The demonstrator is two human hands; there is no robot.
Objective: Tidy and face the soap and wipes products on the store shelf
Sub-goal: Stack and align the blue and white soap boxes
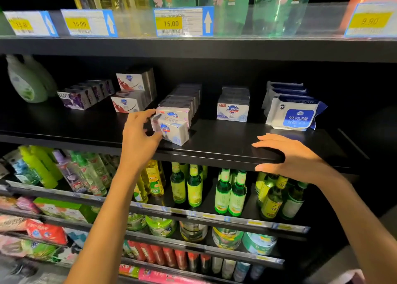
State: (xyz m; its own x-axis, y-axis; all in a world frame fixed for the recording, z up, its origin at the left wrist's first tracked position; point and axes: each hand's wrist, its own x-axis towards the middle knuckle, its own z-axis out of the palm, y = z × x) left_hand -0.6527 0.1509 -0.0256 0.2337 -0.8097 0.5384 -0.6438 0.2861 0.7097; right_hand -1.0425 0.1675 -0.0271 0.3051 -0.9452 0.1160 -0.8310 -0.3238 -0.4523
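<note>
My left hand [139, 133] grips a white Safeguard soap box [171, 131], tilted near the front of the black shelf [214, 152], just ahead of a row of like boxes [182, 103]. My right hand [294, 157] rests on the shelf's front edge, fingers straight on top and thumb under the lip. Further right stand another row of white Safeguard boxes [233, 110] and a stack of blue-and-white wipes packs [294, 114]. To the left are red-and-white soap boxes [133, 92] stacked in two layers, and purple Lux boxes [83, 97].
A pale green refill pouch [25, 82] leans at the shelf's far left. Price tags [182, 22] line the shelf above, under tall bottles. Below are green and yellow bottles [229, 191] and further packed shelves.
</note>
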